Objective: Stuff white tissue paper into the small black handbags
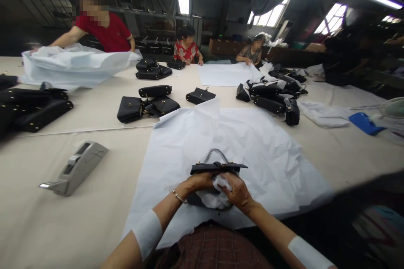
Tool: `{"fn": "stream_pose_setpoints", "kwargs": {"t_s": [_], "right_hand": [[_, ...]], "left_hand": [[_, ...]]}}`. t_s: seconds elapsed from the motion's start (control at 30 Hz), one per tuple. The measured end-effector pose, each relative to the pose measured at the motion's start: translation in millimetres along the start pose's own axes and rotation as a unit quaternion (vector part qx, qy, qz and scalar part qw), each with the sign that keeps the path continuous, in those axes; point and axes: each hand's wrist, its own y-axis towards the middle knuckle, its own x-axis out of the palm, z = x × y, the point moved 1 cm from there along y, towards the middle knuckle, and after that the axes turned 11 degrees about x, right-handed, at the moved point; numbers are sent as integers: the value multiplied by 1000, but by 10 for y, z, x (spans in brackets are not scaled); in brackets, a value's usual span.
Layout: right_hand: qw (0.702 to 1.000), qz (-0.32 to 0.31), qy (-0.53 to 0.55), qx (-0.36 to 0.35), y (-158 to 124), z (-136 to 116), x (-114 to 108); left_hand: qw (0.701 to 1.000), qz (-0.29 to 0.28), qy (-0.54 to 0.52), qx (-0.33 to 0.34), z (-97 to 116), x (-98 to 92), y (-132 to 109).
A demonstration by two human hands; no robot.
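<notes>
A black handbag [217, 169] with a looped top handle stands close to my body on a large sheet of white paper [176, 147]. Its flap is raised. My left hand [203, 181] reaches in under the flap, and its fingers are hidden inside the bag. Crumpled white tissue paper [214, 197] bulges from the bag's opening. The fingers of my right hand [236, 191] are curled on this tissue at the right side of the opening.
A grey tape dispenser [77, 168] lies to the left, a blue one [366, 123] far right. Black handbags [164, 105] lie beyond the sheet, with piles at left [41, 109] and right [271, 92]. Several people work across the table [104, 151]; one in red [107, 31] handles white sheets.
</notes>
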Motion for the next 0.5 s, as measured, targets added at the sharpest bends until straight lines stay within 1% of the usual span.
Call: {"fn": "stream_pose_setpoints", "kwargs": {"t_s": [0.07, 0.1, 0.13, 0.2, 0.27, 0.33, 0.43, 0.5], "right_hand": [[993, -98, -63, 15, 88, 88, 5], [987, -132, -90, 34, 147, 100, 4], [981, -152, -110, 54, 215, 91, 1], [976, -158, -125, 81, 364, 33, -10], [974, -159, -133, 89, 482, -32, -14], [971, -167, -143, 92, 524, -63, 0], [968, -180, -154, 86, 446, -37, 70], [969, -182, -151, 75, 365, 2, 138]], "left_hand": [[999, 35, 26, 3, 111, -68, -184], [997, 59, 57, 3, 177, -82, -295], [992, 80, 97, 0, 243, -76, -411], [979, 95, 181, -6, 352, -7, -622], [968, 91, 233, -4, 408, 123, -762], [960, 105, 261, 18, 411, 271, -810], [943, 139, 299, 41, 353, 451, -742], [937, 127, 323, 43, 296, 520, -662]]}}
